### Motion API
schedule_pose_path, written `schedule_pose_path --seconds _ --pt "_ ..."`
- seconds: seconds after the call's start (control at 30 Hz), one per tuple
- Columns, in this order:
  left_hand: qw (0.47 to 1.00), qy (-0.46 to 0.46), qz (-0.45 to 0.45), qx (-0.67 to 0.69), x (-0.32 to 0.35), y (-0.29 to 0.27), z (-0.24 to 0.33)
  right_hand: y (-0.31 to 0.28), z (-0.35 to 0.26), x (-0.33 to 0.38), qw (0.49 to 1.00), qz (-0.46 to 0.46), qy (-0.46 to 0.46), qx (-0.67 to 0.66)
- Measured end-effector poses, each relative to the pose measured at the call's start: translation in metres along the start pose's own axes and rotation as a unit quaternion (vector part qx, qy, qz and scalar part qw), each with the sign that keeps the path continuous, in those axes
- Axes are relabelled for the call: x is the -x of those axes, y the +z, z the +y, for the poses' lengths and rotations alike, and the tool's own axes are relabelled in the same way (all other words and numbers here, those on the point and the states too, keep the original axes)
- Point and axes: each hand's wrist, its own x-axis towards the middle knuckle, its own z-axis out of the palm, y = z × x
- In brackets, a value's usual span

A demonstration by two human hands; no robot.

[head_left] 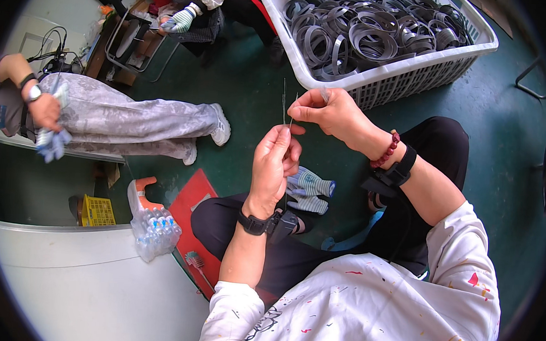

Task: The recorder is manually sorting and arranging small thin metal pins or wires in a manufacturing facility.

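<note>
A thin, pale, wire-like strand (pixel 284 103) stood upright between the two hands, just in front of the white slatted plastic basket (pixel 414 70); it was so fine that its material and its ends were hard to make out. The left hand (pixel 274 164) was closed around the strand's lower part, thumb and fingertips pinched together at the top of the fist. The right hand (pixel 331 112) was also pinched shut, thumb against forefinger, just beside and above the left, seemingly on the same strand or a second one; which could not be told. A red beaded bracelet (pixel 386 150) and a black wrist strap (pixel 401 168) sat on the right wrist, a black watch-like band (pixel 255 224) on the left.

Below the hands, a pair of striped knitted work gloves (pixel 310 191) lay on the person's black-trousered lap. The basket held a heap of grey metal band loops (pixel 367 27), its far end cut off by the picture's edge.

To the left, another person in grey patterned trousers (pixel 127 123) sat, only partly in view, holding a bluish-white glove (pixel 53 143). A shrink-wrapped pack of small bottles (pixel 155 229) stood on the green floor (pixel 246 89).
</note>
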Motion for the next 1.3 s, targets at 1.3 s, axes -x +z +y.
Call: schedule_pose_path --seconds 1.3 --pt "0.995 0.021 0.062 -0.082 0.006 -0.007 -0.01 -0.045 -0.017 -0.014 0.962 0.175 -0.124 -0.17"
